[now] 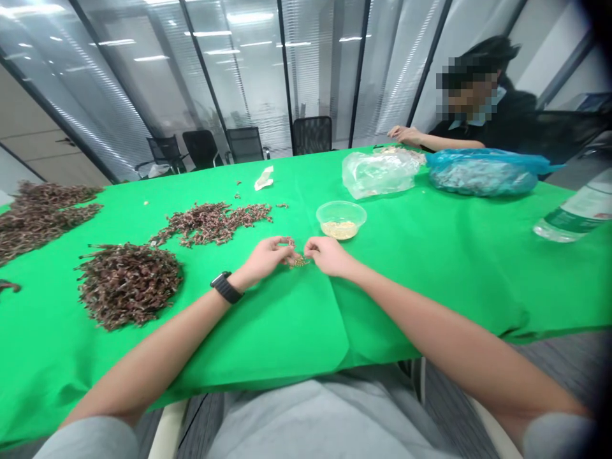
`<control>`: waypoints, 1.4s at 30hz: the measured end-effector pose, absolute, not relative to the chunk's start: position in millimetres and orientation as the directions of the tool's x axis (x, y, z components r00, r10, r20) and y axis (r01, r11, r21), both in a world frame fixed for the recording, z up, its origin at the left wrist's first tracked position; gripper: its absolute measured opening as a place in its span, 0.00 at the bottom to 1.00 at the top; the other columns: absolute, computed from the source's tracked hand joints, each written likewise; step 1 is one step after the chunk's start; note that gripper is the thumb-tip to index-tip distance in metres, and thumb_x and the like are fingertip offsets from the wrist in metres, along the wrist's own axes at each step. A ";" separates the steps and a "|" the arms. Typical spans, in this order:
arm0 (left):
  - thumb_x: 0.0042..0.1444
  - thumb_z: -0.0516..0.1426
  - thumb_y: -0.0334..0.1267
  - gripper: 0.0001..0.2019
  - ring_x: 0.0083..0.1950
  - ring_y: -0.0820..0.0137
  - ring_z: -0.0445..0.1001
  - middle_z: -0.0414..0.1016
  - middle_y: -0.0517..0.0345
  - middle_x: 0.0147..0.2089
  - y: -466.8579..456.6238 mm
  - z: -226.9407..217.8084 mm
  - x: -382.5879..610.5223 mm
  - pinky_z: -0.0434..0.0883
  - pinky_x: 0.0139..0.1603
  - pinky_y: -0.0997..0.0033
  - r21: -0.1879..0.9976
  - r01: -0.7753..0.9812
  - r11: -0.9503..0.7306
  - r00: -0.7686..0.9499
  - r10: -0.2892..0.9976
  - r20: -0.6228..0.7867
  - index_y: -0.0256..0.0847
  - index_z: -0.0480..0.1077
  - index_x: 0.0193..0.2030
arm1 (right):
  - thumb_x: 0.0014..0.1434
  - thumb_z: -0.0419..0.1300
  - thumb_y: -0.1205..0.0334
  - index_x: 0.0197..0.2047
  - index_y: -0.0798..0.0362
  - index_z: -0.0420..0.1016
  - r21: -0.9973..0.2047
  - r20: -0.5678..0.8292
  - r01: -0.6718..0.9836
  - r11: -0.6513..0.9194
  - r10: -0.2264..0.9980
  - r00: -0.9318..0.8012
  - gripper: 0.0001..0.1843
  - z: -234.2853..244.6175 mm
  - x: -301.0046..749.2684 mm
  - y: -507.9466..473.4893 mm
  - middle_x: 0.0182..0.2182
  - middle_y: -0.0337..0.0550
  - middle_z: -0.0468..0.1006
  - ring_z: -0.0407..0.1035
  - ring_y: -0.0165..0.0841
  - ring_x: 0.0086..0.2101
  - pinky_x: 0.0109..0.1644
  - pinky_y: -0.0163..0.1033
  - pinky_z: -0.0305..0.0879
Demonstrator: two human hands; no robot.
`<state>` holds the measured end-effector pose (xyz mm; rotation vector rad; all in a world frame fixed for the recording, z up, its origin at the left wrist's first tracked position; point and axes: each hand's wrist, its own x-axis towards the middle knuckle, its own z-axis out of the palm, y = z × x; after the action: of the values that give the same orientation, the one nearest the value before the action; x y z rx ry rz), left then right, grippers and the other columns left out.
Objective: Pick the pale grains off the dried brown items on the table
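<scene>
Through the head camera I have both hands low over the green cloth (268, 338), nearly meeting at the centre, and here's the left hand (265, 258), dark watch (226, 287) at the wrist, fingers bent narrow around a small brown piece (288, 241), right up at the fingertips! Opposite it, the right hand (329, 257) has thumb and forefinger drawn close together, though whether anything sits between them I cannot tell, it's too small from here. Between and just below those fingertips lies a little cluster of yellowish bits (299, 261) on the cloth, and just beyond the right hand stands a clear bowl (324, 215) with pale bits (339, 229) in its bottom. Over to the left, a thick brown heap (129, 284), a looser brown scatter (215, 223) beyond it, and more brown piles (48, 210) at the far edge; across on the right, a clear bag (380, 173) beside a blue bag (482, 173), with a co-worker's hand (406, 134) raised just behind, and a bottle (574, 210) nearer me
</scene>
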<state>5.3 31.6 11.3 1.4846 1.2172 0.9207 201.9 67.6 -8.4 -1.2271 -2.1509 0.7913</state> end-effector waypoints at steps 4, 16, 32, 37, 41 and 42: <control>0.57 0.61 0.41 0.10 0.32 0.71 0.78 0.81 0.51 0.37 32.2 3.4 4.9 0.73 0.39 0.68 0.978 0.202 -0.049 0.225 0.974 0.003 0.37 0.70 0.41 | 0.58 0.55 0.72 0.29 0.54 0.70 -0.827 0.144 0.446 0.343 0.895 -0.423 0.08 -3.5 200.9 66.6 0.26 0.38 0.74 0.64 0.29 0.29 0.35 0.35 0.58; 0.60 0.62 0.50 0.14 0.23 0.75 0.56 0.59 0.67 0.22 22.0 -7.4 13.9 0.51 0.25 0.72 0.910 0.302 -0.283 0.199 0.953 0.230 0.42 0.73 0.42 | 0.58 0.58 0.59 0.30 0.53 0.69 -0.930 0.144 0.250 0.271 0.891 -0.429 0.08 -1.2 199.9 61.4 0.24 0.34 0.67 0.59 0.28 0.27 0.34 0.36 0.55; 0.59 0.63 0.48 0.13 0.23 0.75 0.55 0.59 0.66 0.21 13.6 -1.2 17.4 0.52 0.26 0.71 0.805 0.415 -0.424 0.085 0.899 0.429 0.40 0.79 0.39 | 0.51 0.70 0.47 0.31 0.54 0.71 -0.999 -0.047 0.032 -0.036 0.867 -0.495 0.19 4.6 200.2 52.2 0.26 0.36 0.67 0.60 0.26 0.27 0.28 0.32 0.58; 0.62 0.62 0.44 0.13 0.23 0.77 0.58 0.68 0.64 0.20 10.4 -2.1 18.5 0.56 0.25 0.75 0.698 0.488 -0.524 0.097 0.828 0.553 0.36 0.82 0.44 | 0.48 0.72 0.46 0.30 0.54 0.71 -0.992 -0.084 -0.043 -0.118 0.876 -0.475 0.21 8.7 199.5 48.9 0.27 0.38 0.68 0.61 0.27 0.29 0.28 0.33 0.59; 0.64 0.61 0.41 0.12 0.26 0.74 0.71 0.83 0.55 0.32 9.8 -3.6 16.8 0.64 0.28 0.75 0.618 0.543 -0.569 0.146 0.788 0.598 0.39 0.83 0.48 | 0.50 0.72 0.47 0.29 0.54 0.71 -0.986 -0.107 -0.060 -0.154 0.873 -0.475 0.21 10.0 198.5 46.3 0.27 0.37 0.67 0.60 0.27 0.28 0.28 0.33 0.59; 0.64 0.61 0.40 0.12 0.28 0.73 0.75 0.85 0.54 0.36 10.0 -3.8 16.1 0.66 0.29 0.75 0.593 0.556 -0.583 0.170 0.777 0.606 0.40 0.83 0.48 | 0.50 0.72 0.48 0.29 0.54 0.71 -0.986 -0.110 -0.059 -0.156 0.872 -0.476 0.20 10.0 198.0 45.8 0.27 0.37 0.67 0.60 0.27 0.28 0.28 0.33 0.59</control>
<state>16.1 10.0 -3.8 2.2105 1.2905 1.3740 198.0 45.8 10.0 -0.9637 -1.4151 1.7160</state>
